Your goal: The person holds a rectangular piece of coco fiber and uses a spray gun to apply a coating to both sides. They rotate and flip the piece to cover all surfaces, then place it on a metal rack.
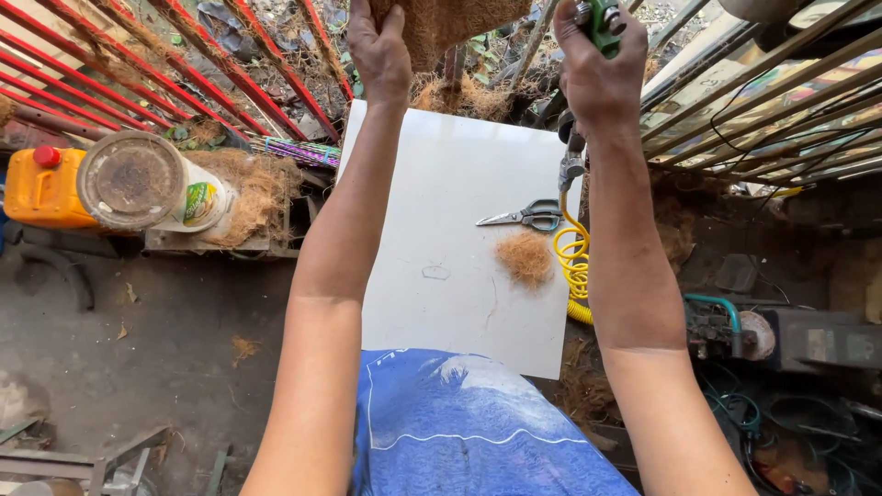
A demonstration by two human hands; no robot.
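Observation:
Both my arms are raised over a white board [441, 193]. My left hand [378, 50] grips the lower edge of a brown coconut-fibre sheet [450, 23] at the top of the view. My right hand [597, 69] is closed around a green-bodied air tool [602, 18]; a metal coupling [571, 165] and a coiled yellow hose [574, 266] hang below the wrist. On the board lie scissors [528, 217] and a small clump of loose brown fibre [525, 257].
An orange jug [41, 188] and a white lidded tub [138, 184] stand at left beside a fibre pile [253, 188]. Red metal bars [184, 73] run behind. Metal grating [763, 101] and machine parts with hoses [735, 326] crowd the right.

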